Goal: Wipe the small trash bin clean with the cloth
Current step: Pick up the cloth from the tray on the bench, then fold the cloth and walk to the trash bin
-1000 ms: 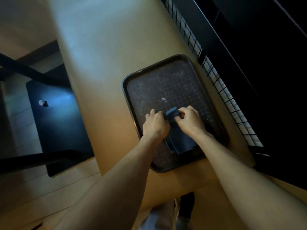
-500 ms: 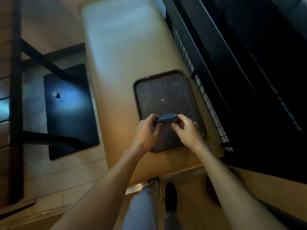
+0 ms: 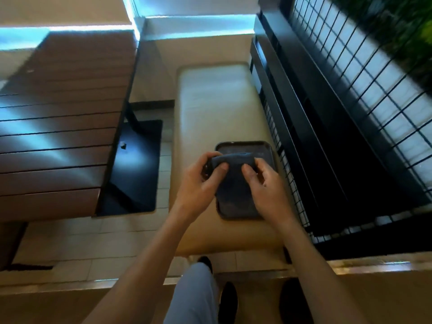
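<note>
A dark blue cloth (image 3: 233, 183) hangs folded between both hands, held up above a dark textured tray (image 3: 243, 147) that lies on a cream padded bench (image 3: 210, 101). My left hand (image 3: 201, 181) pinches the cloth's upper left corner with thumb and fingers. My right hand (image 3: 264, 185) pinches its upper right edge. The cloth covers most of the tray's middle. No small trash bin shows in this view.
A brown slatted table (image 3: 60, 127) on a black base plate (image 3: 135, 167) stands to the left over a tiled floor. A black wire-mesh railing (image 3: 350, 113) runs along the bench's right side. My legs and dark shoes (image 3: 226, 298) are at the bottom.
The view has pulled back and up, so the tray looks smaller and farther. Both hands have lifted the cloth off the tray and hold it hanging between them.
</note>
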`<move>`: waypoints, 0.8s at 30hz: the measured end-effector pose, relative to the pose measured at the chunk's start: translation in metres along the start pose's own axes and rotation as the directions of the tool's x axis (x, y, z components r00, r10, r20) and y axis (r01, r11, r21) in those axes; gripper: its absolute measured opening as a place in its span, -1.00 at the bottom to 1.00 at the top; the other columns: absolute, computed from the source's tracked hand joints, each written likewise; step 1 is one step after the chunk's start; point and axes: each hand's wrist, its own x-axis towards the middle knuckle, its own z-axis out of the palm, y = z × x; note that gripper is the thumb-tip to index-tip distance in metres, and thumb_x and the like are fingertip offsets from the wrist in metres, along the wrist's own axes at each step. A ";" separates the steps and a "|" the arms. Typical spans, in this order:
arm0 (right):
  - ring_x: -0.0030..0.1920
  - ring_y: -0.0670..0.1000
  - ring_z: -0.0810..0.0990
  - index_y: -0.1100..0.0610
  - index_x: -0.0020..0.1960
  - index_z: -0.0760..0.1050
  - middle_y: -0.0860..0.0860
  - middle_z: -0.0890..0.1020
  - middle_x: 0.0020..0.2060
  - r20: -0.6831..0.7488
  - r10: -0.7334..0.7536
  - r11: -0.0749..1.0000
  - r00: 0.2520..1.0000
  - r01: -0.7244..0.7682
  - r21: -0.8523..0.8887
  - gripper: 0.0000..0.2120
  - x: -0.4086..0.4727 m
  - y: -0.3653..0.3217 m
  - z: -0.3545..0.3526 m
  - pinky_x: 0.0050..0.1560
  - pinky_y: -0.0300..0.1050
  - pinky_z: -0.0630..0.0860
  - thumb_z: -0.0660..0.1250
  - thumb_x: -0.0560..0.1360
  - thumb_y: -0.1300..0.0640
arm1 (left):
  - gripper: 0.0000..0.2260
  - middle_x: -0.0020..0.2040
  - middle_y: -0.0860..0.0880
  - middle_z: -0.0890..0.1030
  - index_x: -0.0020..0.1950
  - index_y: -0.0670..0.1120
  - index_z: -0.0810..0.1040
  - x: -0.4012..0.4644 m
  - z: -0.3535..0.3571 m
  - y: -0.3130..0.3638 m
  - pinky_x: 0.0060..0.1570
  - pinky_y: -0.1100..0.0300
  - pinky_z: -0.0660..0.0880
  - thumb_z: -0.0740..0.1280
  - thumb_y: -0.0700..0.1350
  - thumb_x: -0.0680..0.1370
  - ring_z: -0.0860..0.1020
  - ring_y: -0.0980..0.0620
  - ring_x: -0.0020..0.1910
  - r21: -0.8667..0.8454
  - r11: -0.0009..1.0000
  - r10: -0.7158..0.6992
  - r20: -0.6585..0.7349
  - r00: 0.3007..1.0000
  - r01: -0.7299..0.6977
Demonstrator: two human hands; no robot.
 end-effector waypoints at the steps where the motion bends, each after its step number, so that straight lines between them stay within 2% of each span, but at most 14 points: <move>1: 0.03 -0.14 0.60 -0.03 0.20 0.49 -0.08 0.62 0.02 0.007 -0.019 1.000 1.000 0.018 0.023 -0.78 -0.007 -0.014 0.004 -0.01 -0.13 0.61 0.18 0.64 -0.07 | -0.82 0.03 0.16 0.62 0.24 -0.03 0.50 -0.012 -0.006 0.013 -0.03 0.30 0.56 0.31 -0.15 0.63 0.61 0.17 0.07 -0.091 0.996 -0.012 -0.037 0.999 0.008; 4: 0.00 -0.13 0.63 -0.09 0.13 0.50 -0.08 0.64 -0.02 0.010 -0.050 0.995 0.999 0.049 0.084 -0.76 -0.027 -0.050 0.019 0.02 -0.01 0.62 0.17 0.61 -0.18 | -0.83 0.01 0.04 0.66 0.21 -0.15 0.51 -0.046 -0.021 0.043 -0.10 0.27 0.58 0.30 -0.21 0.62 0.65 0.07 0.03 -0.315 0.949 -0.053 -0.145 0.988 0.005; 6: -0.02 -0.16 0.63 -0.12 0.09 0.51 -0.10 0.65 -0.05 0.012 -0.068 0.992 0.998 0.066 0.103 -0.77 -0.037 -0.070 0.031 0.03 -0.05 0.62 0.17 0.60 -0.19 | -0.82 -0.01 -0.03 0.68 0.20 -0.20 0.52 -0.065 -0.034 0.055 -0.10 0.25 0.59 0.31 -0.20 0.62 0.67 0.04 0.00 -0.396 0.918 -0.072 -0.201 0.977 -0.014; 8: -0.04 -0.16 0.64 -0.09 0.08 0.52 -0.11 0.66 -0.07 0.029 -0.090 0.988 0.996 0.086 0.130 -0.80 -0.045 -0.087 0.046 0.00 -0.10 0.62 0.18 0.61 -0.13 | -0.81 -0.01 -0.01 0.69 0.20 -0.18 0.53 -0.082 -0.047 0.064 -0.11 0.27 0.58 0.31 -0.17 0.61 0.67 0.07 -0.02 -0.422 0.906 -0.081 -0.260 0.962 -0.038; 13: -0.09 -0.15 0.65 0.02 0.09 0.52 -0.08 0.66 -0.11 0.083 -0.150 0.974 0.985 0.133 0.183 -0.79 -0.061 -0.129 0.091 -0.10 -0.25 0.59 0.20 0.62 -0.07 | -0.79 0.01 0.09 0.66 0.19 -0.03 0.53 -0.111 -0.091 0.076 -0.10 0.26 0.57 0.28 -0.02 0.58 0.64 0.12 0.00 -0.343 0.933 -0.038 -0.392 0.919 -0.108; 18: -0.09 -0.18 0.62 0.02 0.09 0.51 -0.12 0.62 -0.13 0.114 -0.268 0.956 0.957 0.249 0.154 -0.82 -0.079 -0.162 0.155 -0.11 -0.28 0.57 0.19 0.63 -0.02 | -0.85 0.02 0.08 0.62 0.17 0.03 0.51 -0.148 -0.148 0.074 -0.05 0.15 0.60 0.23 -0.01 0.63 0.62 0.06 0.02 -0.226 0.957 0.036 -0.527 0.849 -0.181; 21: -0.07 -0.25 0.58 0.03 0.14 0.49 -0.14 0.59 -0.08 0.155 -0.303 0.946 0.940 0.277 0.167 -0.83 -0.098 -0.177 0.202 -0.12 -0.37 0.53 0.18 0.65 0.01 | -0.86 0.06 0.02 0.61 0.19 0.04 0.51 -0.174 -0.187 0.066 -0.02 0.09 0.62 0.22 -0.01 0.66 0.62 0.00 0.04 -0.182 0.968 0.031 -0.595 0.803 -0.173; 24: -0.05 -0.25 0.56 -0.03 0.15 0.47 -0.13 0.58 -0.03 0.195 -0.329 0.940 0.924 0.300 0.164 -0.83 -0.120 -0.191 0.250 -0.10 -0.39 0.53 0.16 0.64 -0.03 | -0.84 0.05 0.05 0.60 0.21 0.02 0.49 -0.204 -0.230 0.055 -0.03 0.17 0.60 0.19 0.01 0.68 0.61 0.07 0.04 -0.124 0.983 0.026 -0.644 0.765 -0.138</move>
